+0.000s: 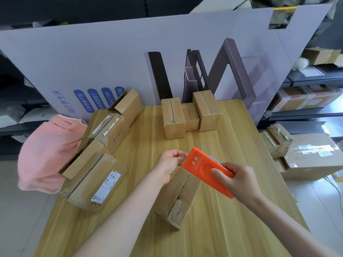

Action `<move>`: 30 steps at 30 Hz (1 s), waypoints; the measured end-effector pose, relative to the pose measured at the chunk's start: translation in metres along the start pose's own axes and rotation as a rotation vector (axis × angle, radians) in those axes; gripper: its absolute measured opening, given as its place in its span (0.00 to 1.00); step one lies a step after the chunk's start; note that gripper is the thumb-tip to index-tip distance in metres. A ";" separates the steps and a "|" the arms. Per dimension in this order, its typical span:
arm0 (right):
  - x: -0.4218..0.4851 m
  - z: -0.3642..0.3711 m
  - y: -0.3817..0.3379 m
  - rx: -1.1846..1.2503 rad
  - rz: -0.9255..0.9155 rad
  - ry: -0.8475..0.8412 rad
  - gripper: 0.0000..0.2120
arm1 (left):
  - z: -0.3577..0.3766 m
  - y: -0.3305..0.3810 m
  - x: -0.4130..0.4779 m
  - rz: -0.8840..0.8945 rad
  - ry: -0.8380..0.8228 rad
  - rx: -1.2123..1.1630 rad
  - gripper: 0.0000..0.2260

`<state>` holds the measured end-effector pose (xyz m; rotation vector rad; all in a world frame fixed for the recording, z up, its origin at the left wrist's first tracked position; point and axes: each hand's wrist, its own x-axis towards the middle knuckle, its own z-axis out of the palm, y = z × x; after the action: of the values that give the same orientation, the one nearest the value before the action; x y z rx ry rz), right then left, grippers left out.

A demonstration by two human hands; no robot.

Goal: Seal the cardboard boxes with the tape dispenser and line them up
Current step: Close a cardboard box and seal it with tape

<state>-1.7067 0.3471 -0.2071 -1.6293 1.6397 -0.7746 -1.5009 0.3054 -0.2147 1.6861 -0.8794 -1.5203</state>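
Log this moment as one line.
right hand: grips tape dispenser | left hand: pinches at its toothed edge | box beneath: seam open | three boxes: row at back

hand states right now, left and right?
Left hand: closed, pinching what looks like the tape end.
Right hand: closed, gripping the orange tape dispenser.

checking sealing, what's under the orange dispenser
A small box on the table, seam visible. Its far end is hidden by the dispenser and left hand; tape there can't be seen.
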 end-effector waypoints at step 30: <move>0.005 -0.030 0.075 -0.616 0.410 -0.181 0.15 | -0.022 -0.086 0.077 -0.123 0.354 0.341 0.07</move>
<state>-1.7745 0.3429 -0.2504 -1.5983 2.1027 0.1014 -1.4696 0.2871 -0.3267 2.2077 -0.8903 -1.1367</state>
